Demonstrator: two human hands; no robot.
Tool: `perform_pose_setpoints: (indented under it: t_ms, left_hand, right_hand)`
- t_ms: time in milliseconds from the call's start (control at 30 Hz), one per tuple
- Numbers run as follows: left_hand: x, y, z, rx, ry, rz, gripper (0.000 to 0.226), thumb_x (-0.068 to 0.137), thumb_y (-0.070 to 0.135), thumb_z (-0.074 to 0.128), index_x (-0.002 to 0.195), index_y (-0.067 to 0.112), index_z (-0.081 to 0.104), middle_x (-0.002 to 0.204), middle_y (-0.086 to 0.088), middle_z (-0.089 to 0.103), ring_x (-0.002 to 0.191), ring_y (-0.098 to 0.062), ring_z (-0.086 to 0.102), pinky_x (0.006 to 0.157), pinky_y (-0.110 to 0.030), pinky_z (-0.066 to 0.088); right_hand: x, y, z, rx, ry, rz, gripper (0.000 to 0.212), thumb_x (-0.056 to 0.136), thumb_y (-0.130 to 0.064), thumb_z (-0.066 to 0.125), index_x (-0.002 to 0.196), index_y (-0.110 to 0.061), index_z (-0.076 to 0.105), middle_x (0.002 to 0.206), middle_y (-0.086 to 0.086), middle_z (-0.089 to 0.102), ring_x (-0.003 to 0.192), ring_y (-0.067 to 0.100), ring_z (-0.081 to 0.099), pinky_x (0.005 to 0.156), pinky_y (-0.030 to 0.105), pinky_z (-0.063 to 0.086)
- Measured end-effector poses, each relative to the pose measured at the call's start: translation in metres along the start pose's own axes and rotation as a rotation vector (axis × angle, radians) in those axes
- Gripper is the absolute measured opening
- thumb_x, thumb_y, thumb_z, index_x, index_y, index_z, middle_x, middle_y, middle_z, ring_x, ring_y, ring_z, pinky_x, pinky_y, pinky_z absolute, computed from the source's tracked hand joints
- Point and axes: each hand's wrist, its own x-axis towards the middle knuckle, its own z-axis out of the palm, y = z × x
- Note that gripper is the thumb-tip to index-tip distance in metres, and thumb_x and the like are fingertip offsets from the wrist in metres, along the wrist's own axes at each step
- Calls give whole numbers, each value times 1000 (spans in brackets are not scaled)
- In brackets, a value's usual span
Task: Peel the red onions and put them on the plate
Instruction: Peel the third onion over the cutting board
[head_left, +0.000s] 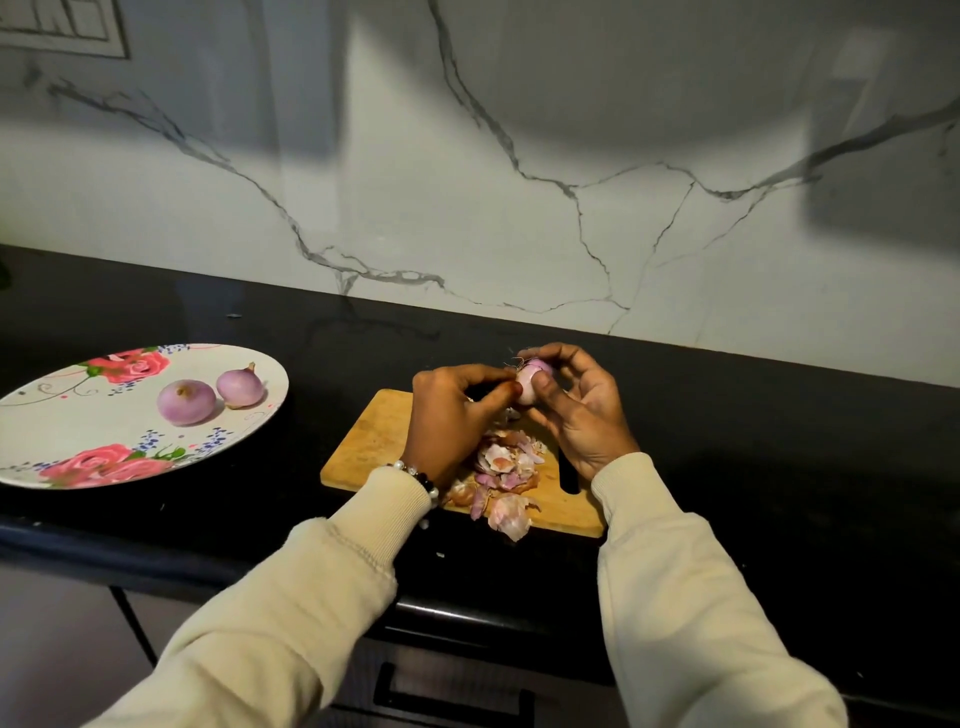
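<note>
Gripping a red onion (530, 383) above the wooden cutting board (374, 441), right hand (576, 410) steadies it while left hand (452, 415) pinches skin; peelings (506, 467) collect below.

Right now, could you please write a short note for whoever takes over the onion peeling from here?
Left hand: pinches at the skin of the onion in hand.
Right hand: holds that same onion, above the far end of the wooden cutting board.
Floral plate, left on the black counter: two peeled red onions side by side.
Pile of onion skins lies on the board, some over its near edge.
Done: two onions peeled and plated.
Left: finish peeling the held onion and set it on the plate. No other unpeeled onions are in view.
</note>
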Motion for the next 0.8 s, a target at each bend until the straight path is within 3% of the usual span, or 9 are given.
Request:
perform_pose_setpoints:
  t_ms: [133,200,367,467,567,700,800]
  left_hand:
    - [1,2,0,-15,-15,-52,11,83,12,75,93,10,78,83,4,75,75,-2,69,71,-16,54]
    - [2,1,0,-23,-19,-68,9,82,11,75,91,10,79,80,3,75,72,-5,69,69,-21,57]
    - [2,2,-1,-61,-13,-103,9,82,10,75,91,10,78,80,3,75,74,-9,70,72,-30,59]
    - [2,2,-1,-55,-24,-115,9,82,10,75,90,12,78,80,4,74,75,-11,70,72,-32,59]
    - [2,1,-1,-54,-17,-129,9,81,8,75,88,11,78,79,4,74,74,-12,70,71,-31,59]
    - [3,3,-1,-78,23,-144,10,80,5,75,88,10,78,78,4,74,72,-7,70,68,-22,57]
    - [2,3,-1,-92,4,-154,9,83,9,73,91,9,78,80,4,75,74,-6,71,71,-25,59]
  right_hand:
    - [0,2,0,-51,-24,-40,20,88,3,61,103,-10,56,112,7,65,104,19,66,84,36,59]
    - [1,3,-1,-69,-29,-50,21,90,7,58,102,-10,56,112,6,65,107,21,65,86,37,59]
    - [0,2,0,-46,-26,-57,21,84,-3,64,101,-11,55,112,5,66,114,27,61,88,41,57]
    - [1,2,0,-40,-35,-59,21,86,2,62,101,-9,54,113,7,65,111,25,62,85,37,59]
    - [1,3,0,-45,-41,-50,22,89,10,57,101,-9,53,112,6,65,107,22,65,83,36,59]
    - [0,4,2,-56,-38,-30,21,90,9,57,99,-10,54,110,3,67,108,23,65,85,38,59]
    - [-1,3,1,-30,-28,-32,19,86,2,61,99,-10,54,111,5,65,111,24,63,85,37,59]
